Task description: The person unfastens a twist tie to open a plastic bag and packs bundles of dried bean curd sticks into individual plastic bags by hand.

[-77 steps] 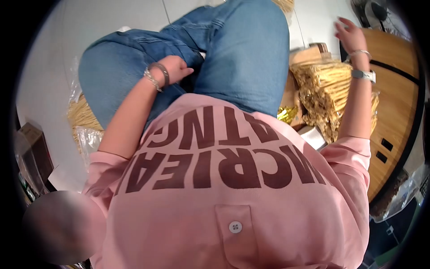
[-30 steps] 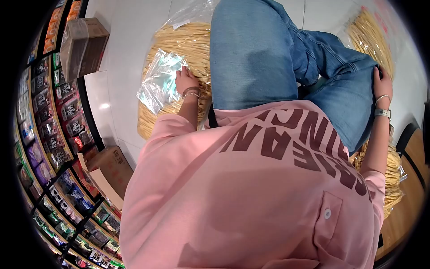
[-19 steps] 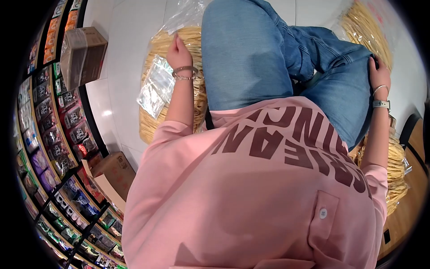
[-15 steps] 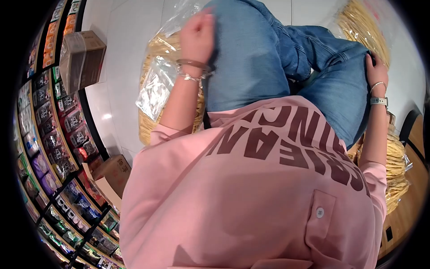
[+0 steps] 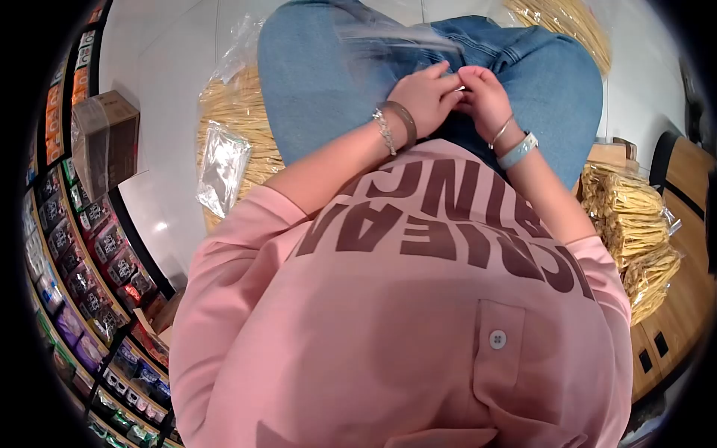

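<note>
My left hand point(image 5: 427, 99) and my right hand point(image 5: 484, 97) meet over my lap, fingers bent and fingertips pinched close together. A clear plastic bag point(image 5: 396, 36), smeared by motion, stretches across my jeans just beyond them. Its near edge seems to run into the fingers of both hands, though the exact grip is too blurred to see. To the left of my knee lies a pack of long, thin yellow dried strips point(image 5: 258, 101), with a folded clear plastic packet point(image 5: 224, 166) on top.
More yellow strips in clear wrap point(image 5: 560, 26) lie beyond my right knee. Tied yellow bundles point(image 5: 627, 224) are stacked at my right, beside wooden furniture point(image 5: 683, 276). Shelves of packaged goods point(image 5: 89, 254) line the left, with a cardboard box point(image 5: 108, 142) before them.
My left hand has swung right from beside the left knee, and blurred clear plastic now lies across my lap. My right hand has left the right knee and come inward to meet it.
</note>
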The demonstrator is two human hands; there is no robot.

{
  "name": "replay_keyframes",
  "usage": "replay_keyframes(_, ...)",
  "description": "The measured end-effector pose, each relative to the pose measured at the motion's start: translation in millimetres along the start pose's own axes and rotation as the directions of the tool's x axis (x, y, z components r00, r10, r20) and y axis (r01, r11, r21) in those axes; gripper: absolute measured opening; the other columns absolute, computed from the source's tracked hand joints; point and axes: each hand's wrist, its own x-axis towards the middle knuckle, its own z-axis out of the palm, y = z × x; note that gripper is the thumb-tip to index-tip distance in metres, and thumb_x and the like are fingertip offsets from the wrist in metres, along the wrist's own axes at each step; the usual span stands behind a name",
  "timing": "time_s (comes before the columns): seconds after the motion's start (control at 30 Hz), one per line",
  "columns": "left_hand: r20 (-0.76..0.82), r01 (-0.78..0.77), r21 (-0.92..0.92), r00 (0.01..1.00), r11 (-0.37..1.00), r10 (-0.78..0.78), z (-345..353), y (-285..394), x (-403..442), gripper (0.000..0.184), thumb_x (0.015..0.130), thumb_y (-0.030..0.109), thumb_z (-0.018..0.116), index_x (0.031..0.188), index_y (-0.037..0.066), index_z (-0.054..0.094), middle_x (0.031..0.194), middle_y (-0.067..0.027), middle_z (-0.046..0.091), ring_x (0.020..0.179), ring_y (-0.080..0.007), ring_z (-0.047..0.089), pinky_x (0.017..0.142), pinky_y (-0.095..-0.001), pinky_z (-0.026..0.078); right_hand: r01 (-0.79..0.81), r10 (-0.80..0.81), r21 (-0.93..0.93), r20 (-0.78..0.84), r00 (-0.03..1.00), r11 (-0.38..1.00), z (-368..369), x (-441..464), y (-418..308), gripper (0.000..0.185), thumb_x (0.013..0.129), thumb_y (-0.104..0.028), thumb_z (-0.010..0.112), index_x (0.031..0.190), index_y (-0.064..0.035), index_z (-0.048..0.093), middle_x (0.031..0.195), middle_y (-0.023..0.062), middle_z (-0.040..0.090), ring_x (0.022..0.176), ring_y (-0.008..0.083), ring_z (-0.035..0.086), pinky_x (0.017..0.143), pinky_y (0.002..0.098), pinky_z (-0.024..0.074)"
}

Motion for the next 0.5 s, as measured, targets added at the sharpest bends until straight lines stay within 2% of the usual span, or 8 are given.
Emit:
replay_keyframes(0.03,-0.029,0.03,-0.043,0.999,0.999,-0.031,-4.6,5.3,0.7,0.034,0.085,0.022,0.049,0.115,0.007,0.054,0.119,-0.0206,0.05,0.108,-0.0349,0.049,0.092,-0.0376,0.04,0.004,-0.004,0.099,0.001,1.0,0.995,-1.8,3.6,-3.0,0.028,0.084,-0.016,0.057,0.106,-0.0046,0.043,0.085,0.0082,0.057,0.065,0.0161,0.058,0.059,0.0302,0.0513)
replay_keyframes(0.07,0.082,0.097,-0.09,0.993,0.991,-0.09,-9.7,5.5,2.4,0.042,0.086,0.025,0.05,0.123,0.005,0.046,0.122,-0.0217,0.047,0.112,-0.0353,0.046,0.094,-0.0367,0.037,0.003,-0.002,0.09,-0.012,1.0,0.996,-2.3,3.0,-5.1,0.031,0.083,-0.013,0.057,0.109,-0.004,0.042,0.085,0.0084,0.057,0.067,0.0169,0.058,0.06,0.0305,0.0514)
replay_keyframes(0.17,-0.11,0.052,-0.088,0.992,0.995,-0.062,-3.1,-1.5,3.0,0.049,0.085,0.025,0.052,0.126,0.002,0.041,0.127,-0.0218,0.043,0.117,-0.0343,0.042,0.097,-0.0361,0.035,0.039,-0.039,0.018,-0.013,0.999,0.999,0.5,-1.2,-3.0,0.041,0.078,-0.004,0.058,0.114,-0.0027,0.039,0.089,0.0096,0.055,0.071,0.0184,0.059,0.061,0.0303,0.0513)
replay_keyframes(0.2,-0.091,0.086,-0.09,0.991,0.992,-0.094,-2.7,-3.3,3.3,0.054,0.084,0.026,0.053,0.128,-0.001,0.037,0.13,-0.0228,0.038,0.121,-0.0343,0.038,0.099,-0.0359,0.033,0.058,-0.058,-0.013,-0.005,0.998,0.998,0.2,-1.9,-0.7,0.044,0.077,-0.002,0.059,0.116,-0.0024,0.039,0.091,0.0101,0.054,0.073,0.0189,0.059,0.062,0.0301,0.0513)
replay_keyframes(0.3,-0.113,0.111,-0.072,0.986,0.991,-0.119,2.4,-6.5,2.8,0.054,0.084,0.026,0.054,0.127,0.0,0.038,0.131,-0.0238,0.037,0.121,-0.0356,0.038,0.099,-0.0366,0.033,0.076,-0.082,-0.09,-0.066,0.994,0.993,-3.1,0.9,4.0,0.051,0.071,0.004,0.06,0.118,-0.0017,0.039,0.098,0.0116,0.05,0.074,0.0196,0.059,0.061,0.0292,0.0512)
replay_keyframes(0.37,-0.13,0.069,-0.071,0.988,0.995,-0.078,1.7,-2.9,3.2,0.052,0.082,0.022,0.056,0.127,0.002,0.039,0.13,-0.024,0.036,0.12,-0.0361,0.038,0.099,-0.0368,0.034,0.042,-0.044,-0.088,-0.027,0.999,0.995,-7.8,5.2,7.5,0.055,0.069,0.006,0.06,0.119,-0.0016,0.039,0.1,0.0117,0.049,0.075,0.0198,0.059,0.061,0.029,0.0513)
replay_keyframes(0.47,-0.06,0.058,-0.168,0.996,0.984,-0.069,-11.7,11.9,0.0,0.043,0.08,0.016,0.055,0.12,0.002,0.046,0.121,-0.019,0.047,0.112,-0.0342,0.046,0.093,-0.0366,0.039,0.03,-0.029,-0.023,0.022,0.999,0.999,-13.1,10.1,12.2,0.058,0.067,0.011,0.058,0.121,-0.0028,0.041,0.101,0.0111,0.048,0.074,0.0199,0.058,0.061,0.0285,0.0518)
replay_keyframes(0.5,-0.048,0.008,-0.158,0.999,0.987,-0.016,-20.1,17.4,-0.8,0.036,0.079,0.014,0.055,0.114,0.004,0.05,0.117,-0.0174,0.049,0.108,-0.0321,0.049,0.09,-0.0358,0.04,0.035,-0.036,0.012,0.034,0.999,0.999,-13.2,9.5,13.8,0.059,0.067,0.012,0.057,0.121,-0.0034,0.041,0.102,0.0112,0.047,0.073,0.0199,0.058,0.061,0.0282,0.0519)
